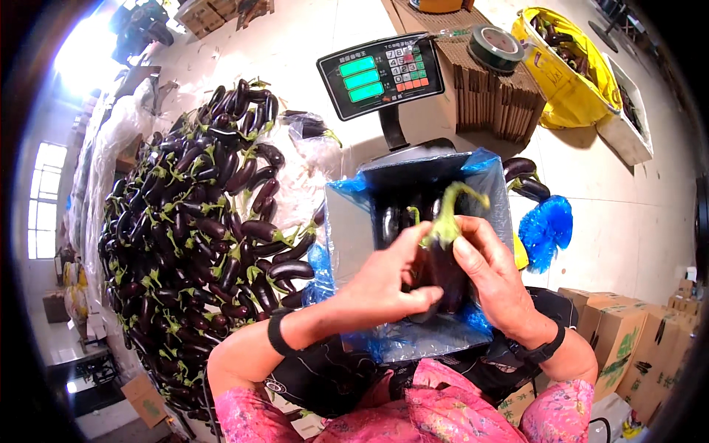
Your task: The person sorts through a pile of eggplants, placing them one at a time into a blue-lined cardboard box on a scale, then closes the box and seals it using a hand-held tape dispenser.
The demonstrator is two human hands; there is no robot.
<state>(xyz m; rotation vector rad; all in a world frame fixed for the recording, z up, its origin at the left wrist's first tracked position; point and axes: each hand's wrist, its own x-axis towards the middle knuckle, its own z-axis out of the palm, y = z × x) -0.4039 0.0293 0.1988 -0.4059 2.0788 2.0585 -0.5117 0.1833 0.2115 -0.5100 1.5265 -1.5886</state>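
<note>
Both my hands are on one dark purple eggplant (447,269) with a green cap and a curved pale green stem. My left hand (380,277) is closed on its left side, fingers near the cap and thumb lower down. On the other side, my right hand (491,269) grips it with the thumb close to the cap; its other fingers are partly hidden. Directly below the hands is a box (347,236) lined with blue plastic film (487,173). Other eggplants (390,225) lie inside it, partly covered by my hands.
A large heap of eggplants (192,244) covers the floor to the left. Beyond the box stands a scale display (380,74). Stacked flat cardboard (487,103) carries a tape roll (496,49). A yellow bag (565,103) sits far right; cartons (613,332) stand near right.
</note>
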